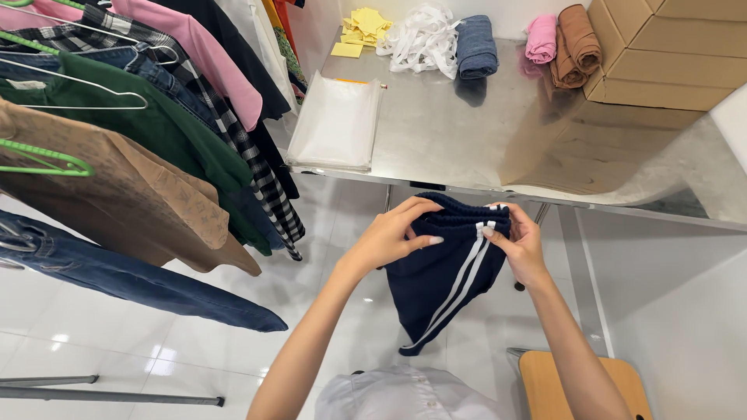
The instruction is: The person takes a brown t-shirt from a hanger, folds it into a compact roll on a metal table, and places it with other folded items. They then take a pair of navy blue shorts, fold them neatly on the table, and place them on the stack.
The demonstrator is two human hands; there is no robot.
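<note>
While both hands are gripping the waistband of the navy shorts [443, 268], the garment is hanging free in the air just in front of the steel table's near edge [498, 190], white side stripes facing up. The left hand [389, 237] is pinching the band from the left with fingers curled over it, and the right hand [517, 245] is clamping the striped side, so the cloth is dropping straight. Rolled garments [476, 47] are lying along the table's far edge, clear bags [336, 124] at its left edge.
</note>
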